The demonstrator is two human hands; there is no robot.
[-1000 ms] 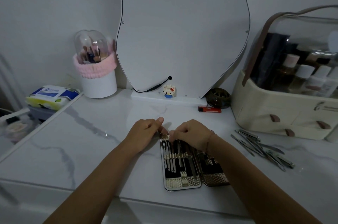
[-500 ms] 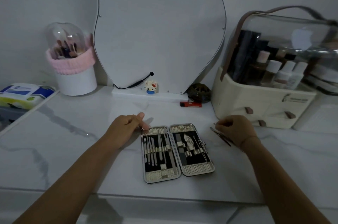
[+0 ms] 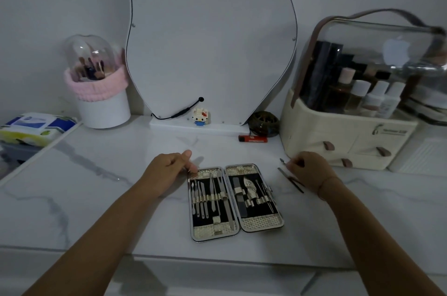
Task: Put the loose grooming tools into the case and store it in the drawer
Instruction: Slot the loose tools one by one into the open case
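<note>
White marble table (image 3: 96,199) lies under us. Our right hand (image 3: 308,171) pinches a thin loose tool (image 3: 283,161); our left hand (image 3: 167,171) curls on the open case (image 3: 234,199) corner. We should slide it gently under an empty strap. More tools (image 3: 291,179) lie beside.

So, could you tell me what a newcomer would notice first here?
Probably the open grooming case lying flat mid-counter, tools strapped inside, with the left hand at its top-left corner. To its right, the right hand pinches a loose tool; behind stands the tall mirror.
</note>
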